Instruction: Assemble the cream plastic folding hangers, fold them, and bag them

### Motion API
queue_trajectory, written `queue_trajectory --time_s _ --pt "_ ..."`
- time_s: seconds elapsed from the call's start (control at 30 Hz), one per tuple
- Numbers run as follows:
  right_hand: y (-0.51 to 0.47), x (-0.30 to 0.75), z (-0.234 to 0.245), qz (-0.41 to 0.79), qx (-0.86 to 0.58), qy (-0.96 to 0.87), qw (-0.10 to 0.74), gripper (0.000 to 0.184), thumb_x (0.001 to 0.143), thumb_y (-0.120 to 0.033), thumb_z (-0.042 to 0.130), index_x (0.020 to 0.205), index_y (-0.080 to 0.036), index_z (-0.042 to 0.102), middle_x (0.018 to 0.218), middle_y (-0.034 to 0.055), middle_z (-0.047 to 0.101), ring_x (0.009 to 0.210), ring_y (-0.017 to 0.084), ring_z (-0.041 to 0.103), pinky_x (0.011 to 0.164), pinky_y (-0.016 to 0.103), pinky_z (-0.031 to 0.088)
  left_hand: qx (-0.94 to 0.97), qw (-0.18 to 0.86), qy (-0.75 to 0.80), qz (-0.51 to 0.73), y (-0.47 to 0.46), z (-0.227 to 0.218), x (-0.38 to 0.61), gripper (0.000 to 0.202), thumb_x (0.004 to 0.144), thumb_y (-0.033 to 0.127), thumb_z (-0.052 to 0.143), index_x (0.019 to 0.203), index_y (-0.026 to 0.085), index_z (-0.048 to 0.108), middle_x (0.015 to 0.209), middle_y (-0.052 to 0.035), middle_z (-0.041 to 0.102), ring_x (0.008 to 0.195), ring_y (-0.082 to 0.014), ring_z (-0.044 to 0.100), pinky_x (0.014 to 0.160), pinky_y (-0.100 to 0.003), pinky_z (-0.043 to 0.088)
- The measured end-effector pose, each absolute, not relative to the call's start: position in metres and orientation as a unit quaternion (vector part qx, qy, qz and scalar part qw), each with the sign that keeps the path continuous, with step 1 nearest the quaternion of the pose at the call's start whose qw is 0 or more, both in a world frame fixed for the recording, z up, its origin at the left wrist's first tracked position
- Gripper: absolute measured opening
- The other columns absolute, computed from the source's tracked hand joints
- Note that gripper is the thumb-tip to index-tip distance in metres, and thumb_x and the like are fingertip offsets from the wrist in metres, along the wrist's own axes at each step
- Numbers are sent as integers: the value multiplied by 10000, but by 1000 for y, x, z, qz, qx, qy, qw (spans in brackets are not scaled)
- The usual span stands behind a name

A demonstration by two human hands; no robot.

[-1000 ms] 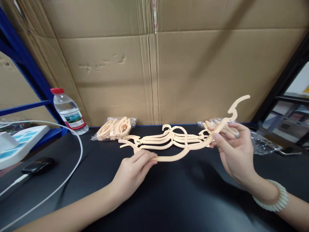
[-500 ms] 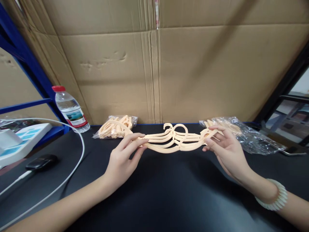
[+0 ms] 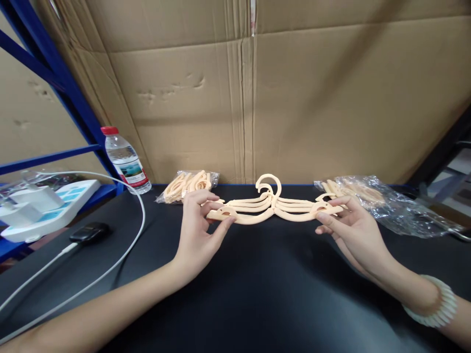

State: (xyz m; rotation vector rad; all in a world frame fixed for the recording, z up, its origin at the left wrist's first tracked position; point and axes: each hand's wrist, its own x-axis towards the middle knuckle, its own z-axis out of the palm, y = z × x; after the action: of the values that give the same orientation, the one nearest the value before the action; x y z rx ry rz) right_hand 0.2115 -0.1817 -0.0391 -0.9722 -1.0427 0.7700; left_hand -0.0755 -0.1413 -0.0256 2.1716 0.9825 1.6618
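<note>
A cream plastic clothes hanger (image 3: 253, 217), with its hook up, is held level by its two ends in the middle of the view. My left hand (image 3: 200, 230) pinches the left end between thumb and fingers. At the other end, my right hand (image 3: 348, 225) grips the tip, thumb in front and fingers behind. Right behind this one, more cream hangers (image 3: 294, 206) are lined up with their hooks close together. Whether those rest on the table or are also in my fingers is partly hidden.
Clear bags of cream hangers lie at the back left (image 3: 187, 185) and back right (image 3: 353, 191) of the black table (image 3: 257, 294). A water bottle (image 3: 127, 162), a white power strip (image 3: 69, 201), a black device (image 3: 90, 232) and a looping white cable (image 3: 142, 215) are on the left. Cardboard (image 3: 191, 108) stands behind.
The front hanger has turned upright, its hook now in line with the others. My left hand has shifted its hold onto that hanger's left end. The view has swung slightly left.
</note>
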Motion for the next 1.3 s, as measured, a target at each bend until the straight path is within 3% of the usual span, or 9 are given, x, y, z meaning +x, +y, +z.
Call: queue_trajectory --time_s 0.1,0.27,0.4,0.57,0.63,0.87,1.1,1.3 --pt "-182 211 -38 349 -427 -458 697 387 623 -311 857 850 -232 553 851 19 616 742 171 639 492 251 581 678 273 330 597 -145 -19 -73 391 732 243 747 1027 226 491 1122 -42 484 874 -150 641 678 -265 589" --pt "-182 211 -37 351 -422 -443 709 369 626 -294 851 854 -239 567 876 23 634 709 164 638 477 240 560 569 452 396 561 -152 -11 -68 426 646 243 828 978 172 569 921 -13 633 759 -101 637 702 -212 547" --pt "-183 210 -34 360 -415 -434 714 341 652 -273 835 902 -242 606 890 25 644 719 150 614 490 220 537 515 540 379 547 -156 -9 -66 431 612 195 853 945 164 582 815 5 687 715 -87 642 705 -194 528" --pt "-187 205 -29 378 -405 -424 716 519 704 -289 807 1188 -275 622 821 11 631 694 133 571 505 206 503 488 572 351 558 -159 -7 -65 400 617 161 854 925 163 598 815 -2 706 770 -108 659 730 -202 533" --pt "-189 201 -28 392 -404 -423 710 548 710 -296 809 1223 -268 616 778 6 625 672 127 555 493 196 476 488 578 352 552 -161 -6 -64 353 643 181 846 906 155 612 851 -13 699 806 -116 652 730 -204 541" --pt "-194 185 -37 402 -403 -491 660 322 766 -339 772 1051 -208 699 784 26 655 562 90 506 466 207 444 548 581 355 486 -169 -11 -59 209 740 232 791 874 151 652 869 -18 670 798 -117 627 655 -186 546" --pt "-202 152 -38 485 -410 -576 515 327 831 -422 687 1028 -162 691 715 27 634 464 56 419 378 175 317 635 573 314 412 -175 -20 -53 247 790 250 744 997 143 660 902 -51 685 817 -148 640 694 -241 559" --pt "-208 145 -38 470 -405 -647 443 242 852 -395 660 834 -156 694 717 23 617 606 103 507 544 216 418 657 529 318 433 -173 -20 -55 207 812 237 719 993 156 657 1010 -60 692 926 -165 650 836 -277 544"
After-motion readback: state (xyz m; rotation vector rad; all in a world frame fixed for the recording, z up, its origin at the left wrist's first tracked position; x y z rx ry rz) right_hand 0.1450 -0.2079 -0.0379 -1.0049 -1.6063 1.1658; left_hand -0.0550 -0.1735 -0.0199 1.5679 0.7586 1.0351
